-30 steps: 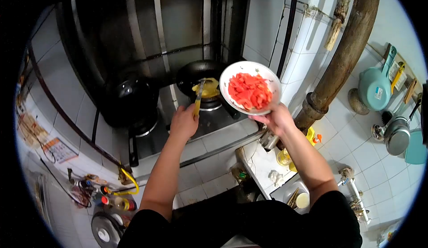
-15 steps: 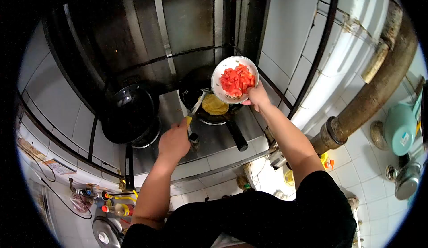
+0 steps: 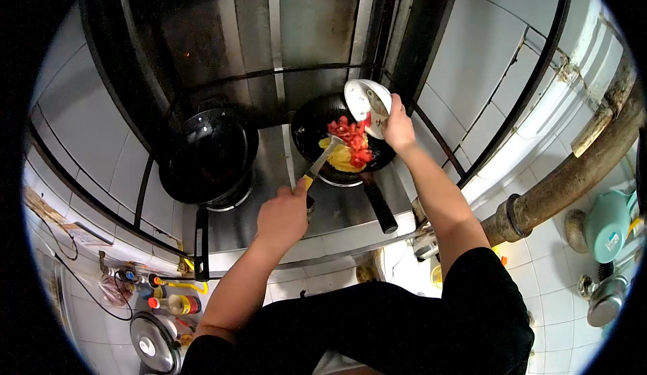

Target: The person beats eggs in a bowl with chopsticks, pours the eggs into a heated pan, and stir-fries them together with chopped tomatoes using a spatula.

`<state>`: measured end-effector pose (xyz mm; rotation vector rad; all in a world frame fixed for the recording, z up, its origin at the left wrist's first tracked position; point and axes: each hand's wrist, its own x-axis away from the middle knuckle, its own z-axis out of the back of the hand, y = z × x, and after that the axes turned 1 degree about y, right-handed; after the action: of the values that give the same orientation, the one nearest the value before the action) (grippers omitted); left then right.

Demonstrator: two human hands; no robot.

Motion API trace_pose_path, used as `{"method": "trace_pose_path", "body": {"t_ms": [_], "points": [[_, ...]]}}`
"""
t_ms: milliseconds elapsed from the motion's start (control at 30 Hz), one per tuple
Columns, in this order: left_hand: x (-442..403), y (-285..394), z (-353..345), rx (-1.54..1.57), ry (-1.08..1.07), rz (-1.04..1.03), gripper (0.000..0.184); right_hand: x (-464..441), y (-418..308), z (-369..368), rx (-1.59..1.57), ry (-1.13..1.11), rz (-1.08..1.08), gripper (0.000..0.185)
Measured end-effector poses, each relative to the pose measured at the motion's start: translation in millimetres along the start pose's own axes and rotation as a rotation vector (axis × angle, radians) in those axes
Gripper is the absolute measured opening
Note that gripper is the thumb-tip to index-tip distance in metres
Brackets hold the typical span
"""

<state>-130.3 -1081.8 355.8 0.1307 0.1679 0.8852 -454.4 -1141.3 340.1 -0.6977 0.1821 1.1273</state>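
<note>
My left hand [image 3: 283,217] is closed round the yellow handle of a metal spatula [image 3: 323,161], whose blade reaches into the right-hand wok [image 3: 306,120]. Yellow cooked egg [image 3: 342,159] lies in that wok, with chopped tomato [image 3: 348,130] on and beside it. In my right hand [image 3: 399,127] is a white bowl [image 3: 357,95], tipped steeply over the wok's right side. A few tomato pieces still cling near the bowl's lower rim. The wok's black handle [image 3: 379,203] points toward me.
On the left burner stands a second dark wok [image 3: 202,159], its handle [image 3: 201,240] pointing toward me. A black rail crosses in front of the stove. Bottles [image 3: 176,303] and a lidded pot [image 3: 153,342] are at lower left. A thick rusty pipe [image 3: 539,210] runs along the right.
My right hand has tipped the bowl, and most of the tomato has dropped onto the egg in the wok. The spatula stays in my left hand at the egg. The view has shifted slightly.
</note>
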Motion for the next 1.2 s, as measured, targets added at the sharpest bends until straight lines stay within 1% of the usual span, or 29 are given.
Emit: {"method": "trace_pose_path", "body": {"t_ms": [33,133,233,333,467,500,533,600,633,733,767,800,867,933,1000,1033,1067,1100,1133,1200], "points": [[0,-3,-2,-0.001,0.002,0.002,0.054,0,1,-1,0.019,0.021,0.063,0.067],[5,-10,-10,-0.005,0.046,0.018,0.055,4,-8,8,0.114,0.02,0.109,0.066],[-1,-12,-15,0.013,0.033,0.075,0.055,2,-3,8,0.144,0.073,0.194,0.066],[-23,-18,-37,0.083,0.095,0.048,0.054,-1,-2,8,0.12,0.087,0.162,0.064],[-40,-12,-52,0.1,0.007,0.093,0.054,-4,6,0,-0.092,0.115,-0.058,0.057],[-40,-12,-54,0.119,-0.002,0.095,0.054,-4,10,-3,-0.068,0.127,-0.103,0.056],[-41,-11,-55,0.136,-0.012,0.096,0.053,-5,15,-6,-0.189,0.072,-0.202,0.048],[-48,-12,-56,0.134,-0.075,0.116,0.052,0,15,-3,-0.389,0.03,-0.342,0.04],[-51,-10,-55,0.132,-0.107,0.127,0.051,5,11,0,-0.476,0.041,-0.359,0.037],[-79,7,-22,0.138,0.193,-0.081,0.047,13,6,9,-0.514,0.032,-0.362,0.038],[-109,15,-21,0.233,0.255,-0.202,0.043,15,7,8,-0.572,0.036,-0.348,0.039],[-142,25,-23,0.324,0.315,-0.325,0.04,12,15,3,-0.63,0.075,-0.36,0.044],[-186,55,-18,0.62,0.417,-0.606,0.038,11,38,-13,-0.493,0.132,-0.175,0.043],[-236,81,-39,0.673,0.481,-0.737,0.032,18,29,-4,-0.426,0.138,-0.093,0.045],[-249,92,-42,0.765,0.298,-0.728,0.026,21,19,8,-0.411,0.129,0.036,0.048],[-258,90,-53,0.79,0.229,-0.747,0.02,20,18,10,-0.491,0.098,0.038,0.051],[-264,87,-66,0.826,0.236,-0.782,0.018,21,16,12,-0.57,0.065,0.036,0.053],[-260,83,-72,0.748,0.255,-0.804,0.016,24,7,18,-0.531,0.094,0.017,0.055],[-258,76,-76,0.669,0.274,-0.824,0.015,21,10,16,-0.505,0.067,0.018,0.057],[-257,57,-80,0.363,0.102,-0.721,0.017,18,11,14,-0.37,0.061,0.068,0.062]]}}
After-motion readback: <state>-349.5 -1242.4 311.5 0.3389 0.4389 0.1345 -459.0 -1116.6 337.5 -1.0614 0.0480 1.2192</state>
